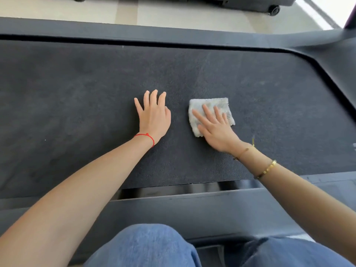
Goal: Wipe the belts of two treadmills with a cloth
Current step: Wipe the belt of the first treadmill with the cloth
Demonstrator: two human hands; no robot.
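- My right hand (215, 128) covers the lower half of the cloth (211, 107), so that part of the cloth is hidden under my palm.
- The belt (77, 93) runs out of the frame at the left edge, and its right end is cut off at the right edge.
- At the top of the frame only the underside of another machine (250, 2) shows, with one small wheel (274, 10); I cannot tell what machine it is.
- My knees in blue jeans (146, 247) are cut off at the bottom edge.
- My right hand lies flat with straight, spread fingers pressing the pale grey cloth down on the belt, right of centre.
- My left hand (154, 116) rests open on the bare belt just left of the cloth, fingers spread, not touching it; a red string (146, 136) circles that wrist.
- Gold bracelets (266, 169) sit on my right wrist.
- The belt is dark and grainy, with faint lighter streaks toward the upper right.
- Dark grey side rails (173, 212) frame it above and below.
- Pale floor (154, 14) shows along the top.
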